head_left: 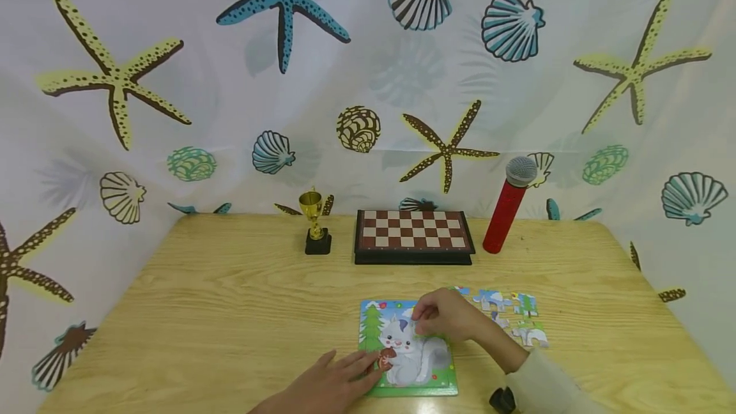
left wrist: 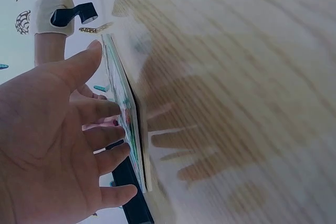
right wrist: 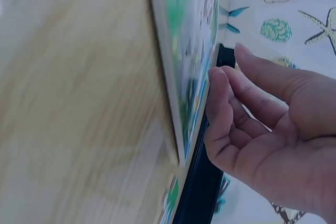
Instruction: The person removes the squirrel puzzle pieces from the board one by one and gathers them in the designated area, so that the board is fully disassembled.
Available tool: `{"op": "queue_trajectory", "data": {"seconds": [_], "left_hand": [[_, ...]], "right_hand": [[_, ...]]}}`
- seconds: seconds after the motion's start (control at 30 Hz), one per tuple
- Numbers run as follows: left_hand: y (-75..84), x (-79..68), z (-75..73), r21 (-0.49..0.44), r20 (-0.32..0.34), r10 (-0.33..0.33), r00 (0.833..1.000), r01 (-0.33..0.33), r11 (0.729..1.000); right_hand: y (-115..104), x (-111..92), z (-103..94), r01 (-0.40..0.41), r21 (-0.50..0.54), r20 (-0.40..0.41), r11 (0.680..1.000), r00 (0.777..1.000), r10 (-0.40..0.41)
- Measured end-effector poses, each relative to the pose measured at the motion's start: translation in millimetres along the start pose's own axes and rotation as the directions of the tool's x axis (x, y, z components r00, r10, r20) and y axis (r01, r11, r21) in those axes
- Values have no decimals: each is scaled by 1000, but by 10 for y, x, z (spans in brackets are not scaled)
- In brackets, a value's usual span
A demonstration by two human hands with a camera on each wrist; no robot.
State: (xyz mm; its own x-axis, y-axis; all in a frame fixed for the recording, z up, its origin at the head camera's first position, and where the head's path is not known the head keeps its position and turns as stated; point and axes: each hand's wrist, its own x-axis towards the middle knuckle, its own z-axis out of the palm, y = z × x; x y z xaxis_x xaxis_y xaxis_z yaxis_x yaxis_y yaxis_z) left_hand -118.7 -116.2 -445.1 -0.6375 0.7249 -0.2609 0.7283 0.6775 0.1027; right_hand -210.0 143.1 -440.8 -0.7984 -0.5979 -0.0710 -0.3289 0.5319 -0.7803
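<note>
A jigsaw puzzle (head_left: 422, 363) of a grey squirrel with an acorn lies on the wooden table. My left hand (head_left: 339, 381) rests with spread, straight fingers over its lower left edge, fingertips at the acorn. In the left wrist view those fingers (left wrist: 113, 139) reach the puzzle's side. My right hand (head_left: 451, 317) is over the upper right of the picture, close to a purple-blue patch by the squirrel's ear. Its fingers (right wrist: 220, 114) are curled, thumb near the index fingertip, and no piece shows between them. Loose puzzle pieces (head_left: 531, 336) lie to the right, partly behind this hand.
At the back stand a small gold trophy (head_left: 317, 241), a checkered board-game box (head_left: 413, 255) and a red microphone (head_left: 506, 216). A cloth (head_left: 322, 107) with starfish and shells hangs behind the table (head_left: 218, 312). A black strap (head_left: 503, 400) is by the right sleeve.
</note>
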Motion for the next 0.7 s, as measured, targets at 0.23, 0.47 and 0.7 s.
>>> {"op": "queue_trajectory", "data": {"seconds": [0.23, 0.47, 0.7], "left_hand": [[-23, -70, 21, -34, -1, 35, 999, -35, 999], [14, -70, 22, -25, -31, 67, 997, -68, 997], [21, -70, 37, -9, -31, 85, 996, -86, 996]], "right_hand": [[-155, 119, 212, 15, 4, 44, 1000, 999, -15], [-195, 144, 275, 7, 32, 50, 999, 999, -8], [-226, 153, 327, -7, 31, 44, 999, 999, 5]]}}
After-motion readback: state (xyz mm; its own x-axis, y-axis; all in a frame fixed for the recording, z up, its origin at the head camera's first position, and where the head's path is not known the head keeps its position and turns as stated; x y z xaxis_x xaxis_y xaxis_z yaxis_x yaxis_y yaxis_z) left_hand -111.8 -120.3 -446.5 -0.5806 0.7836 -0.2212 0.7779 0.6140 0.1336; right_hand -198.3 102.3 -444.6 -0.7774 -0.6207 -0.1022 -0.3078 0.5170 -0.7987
